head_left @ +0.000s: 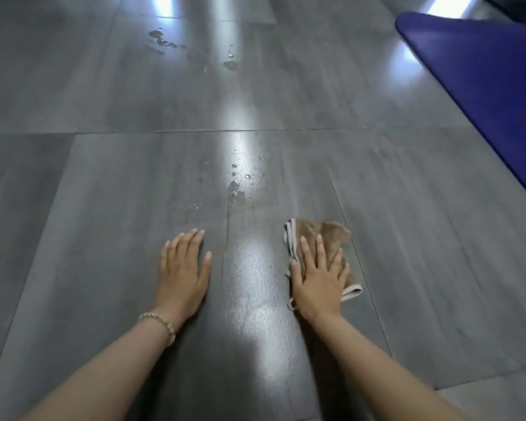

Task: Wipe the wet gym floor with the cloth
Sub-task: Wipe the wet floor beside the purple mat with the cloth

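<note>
A brown cloth [328,235] with a pale hem lies crumpled on the dark grey gym floor [104,192]. My right hand [319,278] presses flat on it, fingers straight and spread. My left hand [184,268], with a bead bracelet on the wrist, rests flat on the bare floor to the left, fingers straight. Water drops [236,185] sit on the floor just beyond and between the two hands. A second patch of water [192,50] lies farther away, near the top of the view.
A blue exercise mat [483,80] lies at the upper right, its edge running diagonally toward the right border. Bright light streaks reflect off the glossy floor tiles between my hands and farther ahead.
</note>
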